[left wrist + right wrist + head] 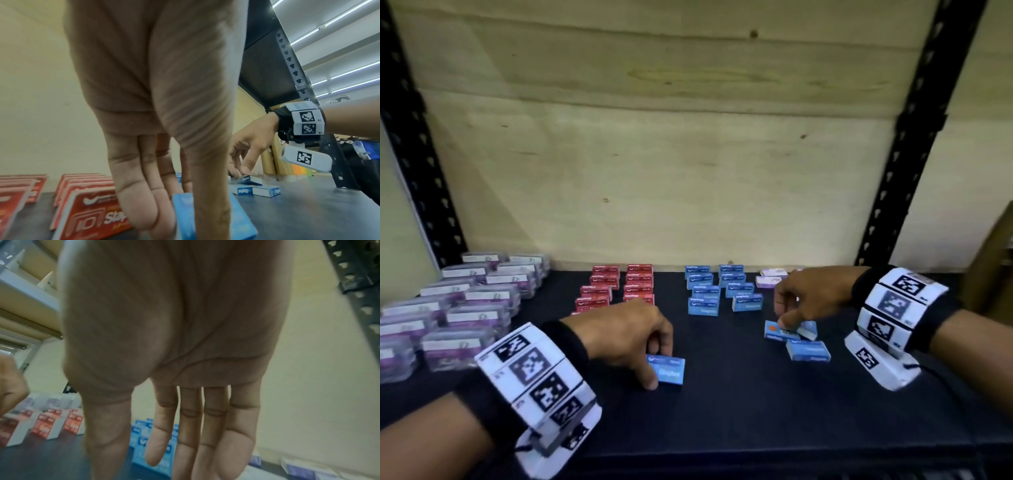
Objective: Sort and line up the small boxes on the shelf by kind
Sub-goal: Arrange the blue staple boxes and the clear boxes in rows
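Note:
My left hand (658, 366) pinches a blue staples box (671, 370) between thumb and fingers at the front middle of the black shelf (739, 404); the left wrist view shows this box (183, 204) standing on edge. At the right, my right hand (782, 317) reaches down with nearly straight fingers (191, 434). Its fingertips touch the top of a small loose pile of blue boxes (808, 351), where the top box (249, 179) lies tilted. Behind stand two rows of red boxes (616, 284), two rows of blue boxes (722, 289) and a few purple boxes (768, 277).
Several clear plastic cases with purple labels (465, 298) fill the left end of the shelf. A plywood back wall (688, 154) and black perforated uprights (914, 144) bound it. Bare shelf lies along the front edge between my hands.

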